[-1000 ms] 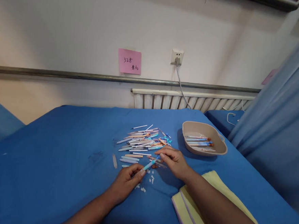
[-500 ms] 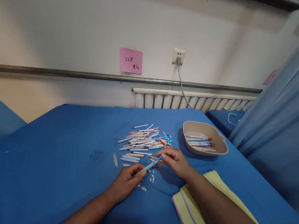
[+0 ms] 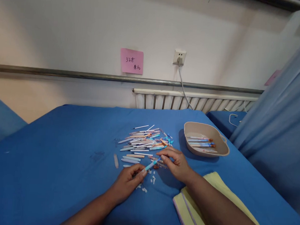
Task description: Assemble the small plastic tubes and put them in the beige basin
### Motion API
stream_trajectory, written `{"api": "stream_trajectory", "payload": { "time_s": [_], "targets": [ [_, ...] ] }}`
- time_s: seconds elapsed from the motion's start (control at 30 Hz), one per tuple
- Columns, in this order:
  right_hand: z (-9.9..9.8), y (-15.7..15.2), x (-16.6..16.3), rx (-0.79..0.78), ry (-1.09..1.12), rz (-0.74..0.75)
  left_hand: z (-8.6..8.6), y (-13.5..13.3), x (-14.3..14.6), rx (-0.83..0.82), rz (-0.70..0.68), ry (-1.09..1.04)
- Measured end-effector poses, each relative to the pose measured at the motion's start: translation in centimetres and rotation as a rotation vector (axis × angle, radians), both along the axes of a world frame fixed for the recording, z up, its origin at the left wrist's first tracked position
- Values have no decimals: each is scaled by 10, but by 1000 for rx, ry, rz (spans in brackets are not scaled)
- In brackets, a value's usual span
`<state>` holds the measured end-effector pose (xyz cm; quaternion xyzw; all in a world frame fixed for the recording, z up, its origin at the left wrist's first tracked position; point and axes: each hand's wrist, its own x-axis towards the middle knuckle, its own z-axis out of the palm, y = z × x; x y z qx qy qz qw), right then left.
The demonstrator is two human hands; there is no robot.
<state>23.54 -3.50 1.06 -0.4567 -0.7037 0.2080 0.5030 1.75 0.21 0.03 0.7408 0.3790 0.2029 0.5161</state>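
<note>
My left hand [image 3: 127, 182] is closed around the lower end of a light blue pen [image 3: 150, 165] that points up and to the right. My right hand [image 3: 175, 162] pinches the pen's upper tip with thumb and forefinger. Just beyond both hands lies a loose pile of pen parts [image 3: 145, 141]: barrels, white refills and caps in blue, orange and grey. Small white bits [image 3: 144, 187] are scattered on the blue cloth [image 3: 59, 161] under my hands.
A beige tray [image 3: 216, 133] holding several assembled pens stands to the right of the pile. A yellow folded cloth [image 3: 212, 180] lies under my right forearm. A radiator, a wall socket with a cable and a blue curtain at the right bound the space.
</note>
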Motion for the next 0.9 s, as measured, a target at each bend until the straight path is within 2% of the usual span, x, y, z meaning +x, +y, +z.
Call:
{"api": "stream_trajectory", "payload": {
  "time_s": [0.1,0.27,0.53,0.7,0.8,0.9],
  "targets": [
    [2,-4,-2,28,-50,-46,0,0,0,5,0,4],
    [6,-5,-3,42,-126,14,1,0,-1,23,-23,24],
    [0,-2,-10,-89,71,8,0,0,-1,22,-23,33],
    [-12,0,-14,-164,244,97,1,-1,0,3,-6,30],
    [-17,4,-12,-182,266,134,1,-1,1,-6,13,9],
    [-20,10,-10,-222,247,74,5,-1,2,26,56,-17]
  ]
}}
